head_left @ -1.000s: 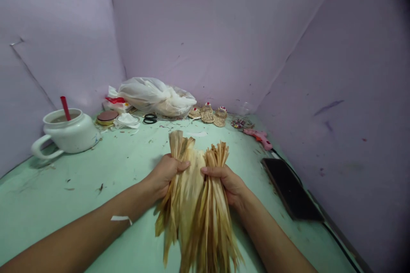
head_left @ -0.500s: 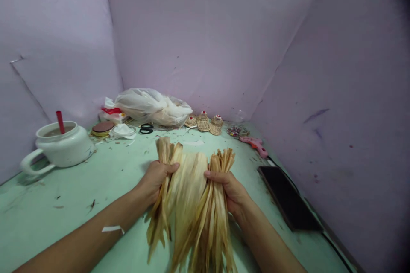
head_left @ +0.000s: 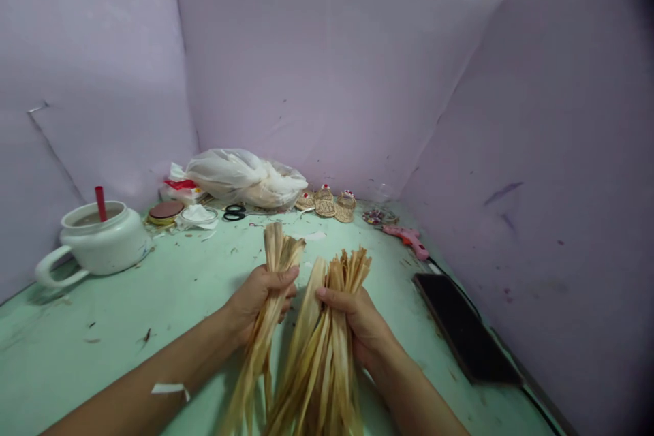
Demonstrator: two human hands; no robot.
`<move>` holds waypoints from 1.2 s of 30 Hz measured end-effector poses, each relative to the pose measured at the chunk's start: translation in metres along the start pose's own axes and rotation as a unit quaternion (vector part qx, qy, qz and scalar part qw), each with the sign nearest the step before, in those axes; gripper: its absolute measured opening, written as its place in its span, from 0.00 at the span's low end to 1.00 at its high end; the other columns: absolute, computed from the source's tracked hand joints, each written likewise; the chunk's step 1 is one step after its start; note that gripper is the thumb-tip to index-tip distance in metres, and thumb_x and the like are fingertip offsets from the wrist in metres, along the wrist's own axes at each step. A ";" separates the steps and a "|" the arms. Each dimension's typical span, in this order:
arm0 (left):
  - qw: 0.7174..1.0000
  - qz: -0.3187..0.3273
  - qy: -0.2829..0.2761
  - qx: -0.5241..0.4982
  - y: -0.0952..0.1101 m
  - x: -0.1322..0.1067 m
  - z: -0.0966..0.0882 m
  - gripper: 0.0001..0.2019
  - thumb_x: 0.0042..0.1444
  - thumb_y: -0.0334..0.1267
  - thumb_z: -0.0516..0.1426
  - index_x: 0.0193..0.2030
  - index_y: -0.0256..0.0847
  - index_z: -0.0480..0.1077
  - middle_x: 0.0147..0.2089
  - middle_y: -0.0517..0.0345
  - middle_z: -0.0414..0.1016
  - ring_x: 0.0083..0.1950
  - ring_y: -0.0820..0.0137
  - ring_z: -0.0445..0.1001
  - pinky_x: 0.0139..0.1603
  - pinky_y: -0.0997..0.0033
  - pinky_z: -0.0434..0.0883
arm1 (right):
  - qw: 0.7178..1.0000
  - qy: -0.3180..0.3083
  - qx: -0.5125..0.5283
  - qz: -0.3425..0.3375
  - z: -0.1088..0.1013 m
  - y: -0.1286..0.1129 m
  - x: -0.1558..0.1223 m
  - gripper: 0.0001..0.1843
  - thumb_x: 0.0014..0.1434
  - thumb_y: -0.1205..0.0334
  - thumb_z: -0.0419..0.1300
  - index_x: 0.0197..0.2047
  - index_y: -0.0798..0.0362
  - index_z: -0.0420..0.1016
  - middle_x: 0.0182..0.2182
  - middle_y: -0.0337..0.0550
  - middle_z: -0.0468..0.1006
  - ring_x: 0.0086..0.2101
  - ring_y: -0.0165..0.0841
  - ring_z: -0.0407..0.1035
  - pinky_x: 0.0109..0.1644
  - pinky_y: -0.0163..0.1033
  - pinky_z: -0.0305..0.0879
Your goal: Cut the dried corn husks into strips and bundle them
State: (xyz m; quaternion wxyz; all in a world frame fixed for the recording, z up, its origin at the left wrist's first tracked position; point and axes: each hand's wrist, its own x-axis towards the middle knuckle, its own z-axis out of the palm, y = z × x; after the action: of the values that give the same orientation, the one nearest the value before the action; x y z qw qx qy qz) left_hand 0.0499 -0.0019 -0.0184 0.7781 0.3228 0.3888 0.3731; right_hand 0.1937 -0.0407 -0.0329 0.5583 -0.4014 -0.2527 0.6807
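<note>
My left hand (head_left: 266, 296) is closed around a smaller bunch of dried husk strips (head_left: 278, 248), thumb across the front. Beside it, my right hand (head_left: 352, 320) grips a thicker bunch of dried husks (head_left: 327, 354), pale yellow to brown, with ragged tops poking up above the thumb. A broad pale strip leans at the left of the right-hand bunch. Both bunches hang down toward the near edge of the view, with a narrow gap between them at hand height. Parts of the fingers are hidden behind the husks.
A white mug (head_left: 107, 245) with a red stick stands left. Along the back lie black-handled scissors (head_left: 234, 212), a knotted plastic bag (head_left: 245, 178) and small woven slippers (head_left: 325, 203). To the right are a pink glue gun (head_left: 407, 240) and a dark flat slab (head_left: 464, 327) with a cable.
The husks spread between my hands have parted into two bunches. My left hand has turned and closed further around its bunch; the wide middle strip now leans with the right-hand bunch.
</note>
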 end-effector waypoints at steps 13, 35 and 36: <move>0.983 0.074 -0.003 0.166 -0.011 0.001 0.003 0.17 0.30 0.25 0.58 0.33 0.33 0.71 0.25 0.55 0.75 0.27 0.62 0.74 0.28 0.66 0.70 | 0.999 -0.031 -0.018 0.001 0.002 0.001 -0.003 0.14 0.32 0.73 0.64 0.28 0.56 0.72 0.34 0.45 0.80 0.34 0.35 0.73 0.29 0.33 0.64; 0.999 -0.033 0.010 -0.026 -0.014 0.007 -0.004 0.15 0.34 0.23 0.59 0.34 0.28 0.72 0.24 0.48 0.76 0.24 0.61 0.74 0.32 0.58 0.72 | 0.993 0.052 -0.103 -0.006 -0.007 0.005 0.008 0.13 0.33 0.69 0.65 0.27 0.57 0.71 0.19 0.36 0.72 0.19 0.29 0.65 0.26 0.36 0.63; 0.999 -0.039 -0.003 -0.030 -0.014 0.007 -0.004 0.14 0.34 0.23 0.60 0.33 0.28 0.73 0.24 0.48 0.76 0.25 0.61 0.75 0.33 0.58 0.72 | 0.992 0.053 -0.114 -0.011 -0.007 0.005 0.008 0.13 0.34 0.70 0.65 0.27 0.57 0.72 0.18 0.36 0.72 0.19 0.29 0.64 0.25 0.35 0.62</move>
State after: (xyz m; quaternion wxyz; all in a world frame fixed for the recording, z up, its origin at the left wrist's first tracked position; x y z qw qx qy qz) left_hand 0.0537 -0.0029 -0.0342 0.8027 0.2845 0.3877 0.3528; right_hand 0.1966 -0.0350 -0.0428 0.5294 -0.4951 -0.3027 0.6189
